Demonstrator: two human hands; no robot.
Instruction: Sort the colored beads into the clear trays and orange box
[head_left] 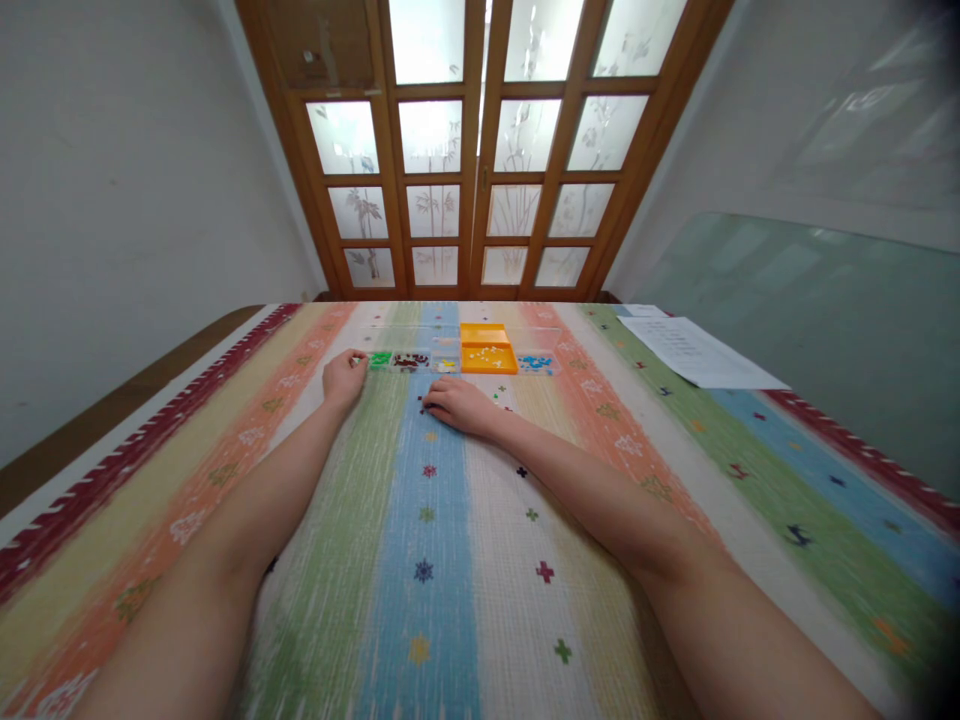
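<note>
A home, as far as this view tells: striped tablecloth [427,540], wooden doors [468,180], frosted panes [433,212] bearing plant designs.

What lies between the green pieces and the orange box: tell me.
In the head view: a clear box of dark reddish pieces, then another with yellow pieces.

Centred on the clock face, the orange box [482,333] looks like smooth plastic with a faint sheen, while the small boxes [412,371] at its 9 o'clock and the box [537,373] at its 3 o'clock are clear, glossy plastic. Beneath spreads matt, woven-looking cloth [427,620], with smooth white paper [697,352] at 3 o'clock. Towards 12 o'clock, doors [466,200] of satin-finished brown wood hold frosted glass panes [432,135], and the wall [135,150] around 10 o'clock is matt.
</note>
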